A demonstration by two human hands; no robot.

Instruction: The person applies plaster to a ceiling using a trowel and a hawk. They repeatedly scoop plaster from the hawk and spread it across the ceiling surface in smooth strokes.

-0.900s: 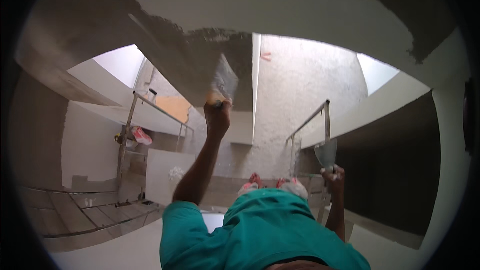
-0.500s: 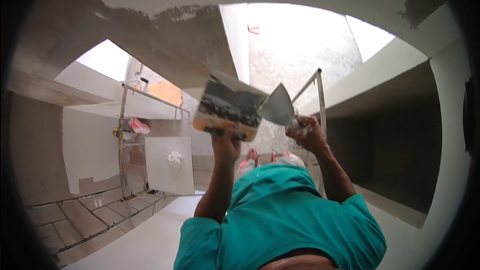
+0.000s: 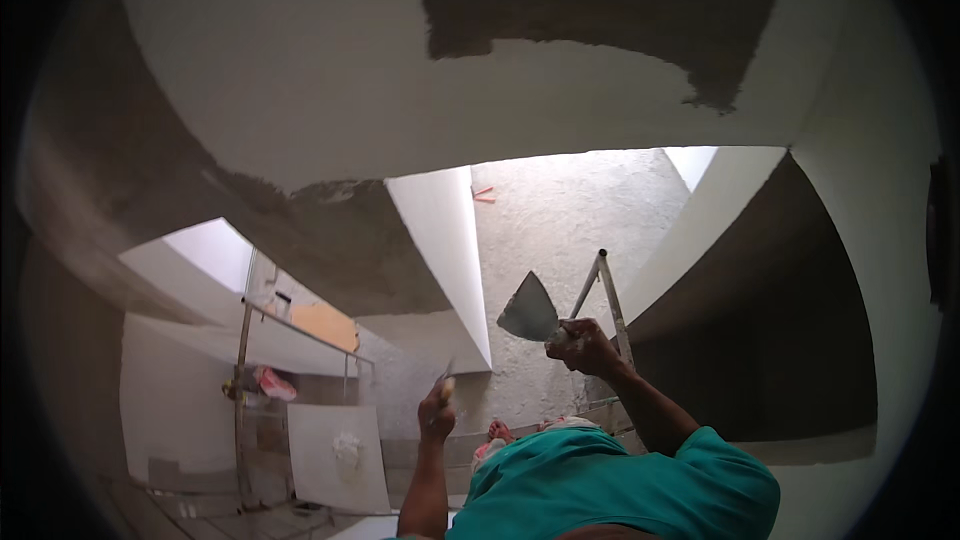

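My right hand (image 3: pixel 592 348) is closed round the handle of a triangular putty knife (image 3: pixel 530 309). Its grey blade points up and to the left, in front of the pale floor far below. My left hand (image 3: pixel 434 415) grips a wide plastering blade (image 3: pixel 448 384), which is turned nearly edge-on, so little of its face shows. The two tools are apart, each in front of my body. Left of my left forearm lies a white board (image 3: pixel 310 470) with a lump of white plaster (image 3: pixel 346 451) on it.
A metal scaffold frame (image 3: pixel 242 370) stands at the left, and another metal post (image 3: pixel 613 305) rises beside my right hand. Partly coated walls surround me, with a dark bare patch (image 3: pixel 600 0) above. A red and white bag (image 3: pixel 274 383) sits by the left frame.
My view has tilted up, showing more wall above. The wide blade in my left hand has turned from face-on to edge-on, and the two tools have drawn apart.
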